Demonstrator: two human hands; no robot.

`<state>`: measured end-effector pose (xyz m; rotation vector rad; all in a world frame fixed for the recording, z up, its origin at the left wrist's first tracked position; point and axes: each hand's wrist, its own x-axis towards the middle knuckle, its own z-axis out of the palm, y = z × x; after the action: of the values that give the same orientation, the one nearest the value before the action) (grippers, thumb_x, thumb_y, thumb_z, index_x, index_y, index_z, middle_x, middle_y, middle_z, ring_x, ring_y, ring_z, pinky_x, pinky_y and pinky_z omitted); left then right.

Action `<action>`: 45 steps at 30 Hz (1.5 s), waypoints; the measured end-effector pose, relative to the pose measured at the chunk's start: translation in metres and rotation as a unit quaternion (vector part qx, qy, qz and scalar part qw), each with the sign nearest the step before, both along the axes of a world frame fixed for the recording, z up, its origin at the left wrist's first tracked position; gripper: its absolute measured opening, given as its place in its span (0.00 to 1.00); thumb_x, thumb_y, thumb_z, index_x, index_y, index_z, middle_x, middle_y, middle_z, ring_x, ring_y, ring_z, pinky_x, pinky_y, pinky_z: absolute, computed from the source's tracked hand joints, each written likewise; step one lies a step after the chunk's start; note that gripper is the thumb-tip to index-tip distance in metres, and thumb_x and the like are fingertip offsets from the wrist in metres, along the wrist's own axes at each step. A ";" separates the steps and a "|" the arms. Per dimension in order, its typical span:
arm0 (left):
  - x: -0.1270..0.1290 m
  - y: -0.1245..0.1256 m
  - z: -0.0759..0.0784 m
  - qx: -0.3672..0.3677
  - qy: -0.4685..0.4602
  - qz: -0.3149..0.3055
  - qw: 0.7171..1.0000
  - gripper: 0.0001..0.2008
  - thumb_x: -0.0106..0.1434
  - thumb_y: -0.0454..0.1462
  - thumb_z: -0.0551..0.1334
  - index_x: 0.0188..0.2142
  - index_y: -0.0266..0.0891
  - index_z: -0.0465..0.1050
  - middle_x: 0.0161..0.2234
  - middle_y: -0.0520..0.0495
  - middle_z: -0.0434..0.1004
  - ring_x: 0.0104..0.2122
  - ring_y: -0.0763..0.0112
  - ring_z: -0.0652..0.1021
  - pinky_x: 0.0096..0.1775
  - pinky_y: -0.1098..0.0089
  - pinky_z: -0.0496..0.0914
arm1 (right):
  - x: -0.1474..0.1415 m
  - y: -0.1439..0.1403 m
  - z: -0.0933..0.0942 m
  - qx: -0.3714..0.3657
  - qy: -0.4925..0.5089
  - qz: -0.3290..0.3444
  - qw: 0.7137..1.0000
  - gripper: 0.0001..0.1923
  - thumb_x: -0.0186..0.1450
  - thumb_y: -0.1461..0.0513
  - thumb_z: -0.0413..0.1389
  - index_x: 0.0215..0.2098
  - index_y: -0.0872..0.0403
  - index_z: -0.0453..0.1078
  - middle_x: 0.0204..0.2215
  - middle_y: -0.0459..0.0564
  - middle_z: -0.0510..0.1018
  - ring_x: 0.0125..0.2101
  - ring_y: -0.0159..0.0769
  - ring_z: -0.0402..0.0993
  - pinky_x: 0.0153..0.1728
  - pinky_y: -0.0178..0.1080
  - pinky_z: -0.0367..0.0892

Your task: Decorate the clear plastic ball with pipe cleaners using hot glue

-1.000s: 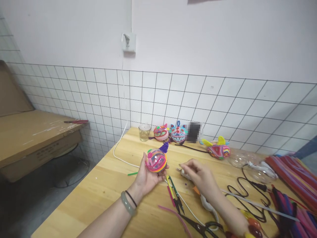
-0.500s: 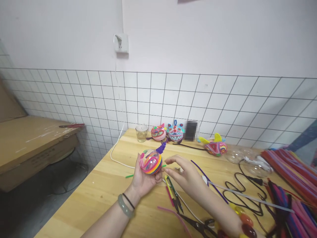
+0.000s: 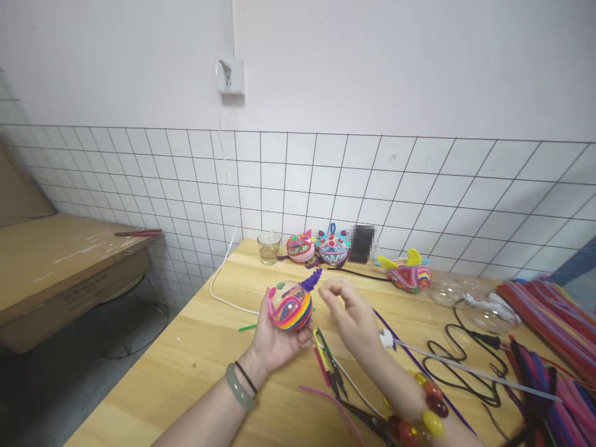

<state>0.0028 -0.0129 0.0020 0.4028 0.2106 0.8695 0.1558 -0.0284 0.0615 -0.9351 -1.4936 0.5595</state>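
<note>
My left hand [image 3: 279,344] is wrapped from below round a clear ball [image 3: 291,305] trimmed with pink and rainbow-striped fuzzy pipe cleaners. A coiled purple pipe cleaner [image 3: 311,280] sticks out from its upper right. My right hand [image 3: 349,310] hovers just right of that coil, apart from it, thumb and fingertips drawn together in a pinch. Whether anything sits between those fingertips is too small to make out. Below the ball lie yellow-and-green thread snips [image 3: 329,363] and a loose pink pipe cleaner [image 3: 333,406].
Along the back stand a glass cup [image 3: 269,248], several finished decorated balls [image 3: 333,248] and a blurred dark phone-like object [image 3: 362,243]. Clear empty balls [image 3: 447,292], a black cord [image 3: 459,363] and pipe cleaner bundles [image 3: 542,310] fill the right. Black scissors [image 3: 367,419] lie in front.
My right hand has risen from beside the ball's lower right to near the purple coil, its fingers drawing together. The ball has turned slightly in my left hand.
</note>
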 end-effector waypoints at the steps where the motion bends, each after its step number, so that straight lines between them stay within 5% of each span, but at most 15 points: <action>1: -0.001 0.001 0.000 -0.002 -0.002 0.001 1.000 0.41 0.57 0.64 0.47 0.36 0.27 0.76 0.26 0.36 0.78 0.20 0.69 0.71 0.27 0.69 0.58 | 0.007 0.001 0.004 -0.006 0.022 -0.020 1.000 0.08 0.63 0.57 0.56 0.29 0.52 0.69 0.27 0.46 0.73 0.31 0.36 0.68 0.34 0.38 0.64; 5: -0.004 0.004 -0.001 -0.011 -0.014 0.020 1.000 0.42 0.56 0.64 0.48 0.38 0.25 0.76 0.26 0.36 0.77 0.20 0.69 0.70 0.26 0.69 0.56 | 0.049 0.008 0.019 -0.017 0.122 -0.069 0.990 0.12 0.65 0.54 0.56 0.29 0.52 0.67 0.26 0.42 0.68 0.28 0.30 0.64 0.32 0.34 0.63; 9: -0.007 0.006 -0.001 -0.018 -0.025 0.031 0.999 0.41 0.57 0.64 0.47 0.38 0.26 0.76 0.26 0.37 0.77 0.20 0.69 0.68 0.26 0.69 0.55 | 0.100 0.011 0.024 -0.023 0.346 -0.008 0.938 0.13 0.57 0.56 0.65 0.27 0.53 0.66 0.28 0.40 0.67 0.25 0.25 0.63 0.28 0.32 0.65; 15: -0.011 0.007 0.002 -0.008 -0.050 0.025 0.998 0.38 0.57 0.63 0.50 0.40 0.30 0.76 0.25 0.39 0.77 0.19 0.69 0.67 0.26 0.70 0.54 | 0.143 0.005 0.010 -0.065 0.378 -0.003 0.923 0.15 0.53 0.58 0.67 0.23 0.53 0.65 0.22 0.38 0.65 0.19 0.21 0.59 0.21 0.27 0.62; 20: -0.013 0.008 0.004 0.016 -0.040 0.011 0.999 0.39 0.55 0.64 0.51 0.38 0.29 0.76 0.23 0.39 0.77 0.18 0.70 0.68 0.25 0.69 0.56 | 0.115 -0.003 -0.001 -0.137 0.293 -0.042 0.945 0.16 0.46 0.54 0.70 0.26 0.52 0.71 0.22 0.39 0.69 0.18 0.22 0.61 0.19 0.28 0.62; 24: -0.009 0.004 0.005 0.002 0.018 -0.011 1.000 0.37 0.54 0.63 0.55 0.38 0.30 0.77 0.28 0.39 0.79 0.23 0.65 0.74 0.26 0.69 0.59 | 0.061 -0.006 -0.004 -0.243 0.200 0.041 0.948 0.14 0.48 0.56 0.70 0.30 0.53 0.77 0.25 0.48 0.77 0.18 0.29 0.67 0.20 0.35 0.65; 29: -0.004 0.002 0.000 0.048 0.065 -0.013 0.997 0.35 0.54 0.63 0.55 0.37 0.32 0.76 0.31 0.38 0.80 0.28 0.61 0.78 0.27 0.70 0.62 | 0.025 -0.008 0.009 -0.294 0.082 0.141 0.942 0.11 0.55 0.50 0.64 0.30 0.48 0.77 0.17 0.45 0.71 0.16 0.31 0.63 0.19 0.38 0.61; 33: -0.003 0.004 -0.010 0.071 0.076 -0.003 0.995 0.32 0.57 0.61 0.54 0.40 0.35 0.76 0.32 0.40 0.81 0.27 0.59 0.79 0.25 0.70 0.62 | 0.026 -0.009 0.017 -0.253 -0.111 0.137 0.951 0.19 0.61 0.46 0.56 0.20 0.49 0.70 0.14 0.45 0.66 0.16 0.32 0.59 0.19 0.39 0.57; 38: -0.004 0.006 -0.010 0.053 0.074 -0.023 0.996 0.32 0.57 0.61 0.54 0.39 0.35 0.76 0.31 0.41 0.80 0.27 0.59 0.79 0.24 0.70 0.62 | 0.041 -0.015 0.024 -0.198 -0.194 0.139 0.951 0.19 0.63 0.48 0.55 0.20 0.49 0.71 0.19 0.48 0.70 0.21 0.36 0.63 0.23 0.39 0.61; 42: -0.007 0.007 -0.006 0.008 0.045 -0.043 0.998 0.35 0.56 0.62 0.53 0.38 0.32 0.76 0.32 0.38 0.80 0.27 0.63 0.77 0.25 0.70 0.61 | 0.068 -0.025 0.038 -0.166 -0.189 0.122 0.960 0.20 0.64 0.49 0.53 0.23 0.53 0.71 0.19 0.46 0.68 0.21 0.34 0.63 0.22 0.37 0.61; 45: -0.011 0.007 -0.002 0.005 0.011 -0.050 0.999 0.38 0.57 0.63 0.50 0.39 0.30 0.76 0.27 0.38 0.79 0.22 0.66 0.74 0.25 0.69 0.60 | 0.101 -0.034 0.046 -0.165 -0.085 0.102 0.977 0.19 0.64 0.51 0.57 0.20 0.54 0.71 0.14 0.42 0.64 0.18 0.29 0.60 0.22 0.34 0.59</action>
<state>-0.0081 -0.0057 -0.0002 0.4282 0.2051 0.7684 0.2567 -0.0625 0.1074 -1.1137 -1.6930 0.9171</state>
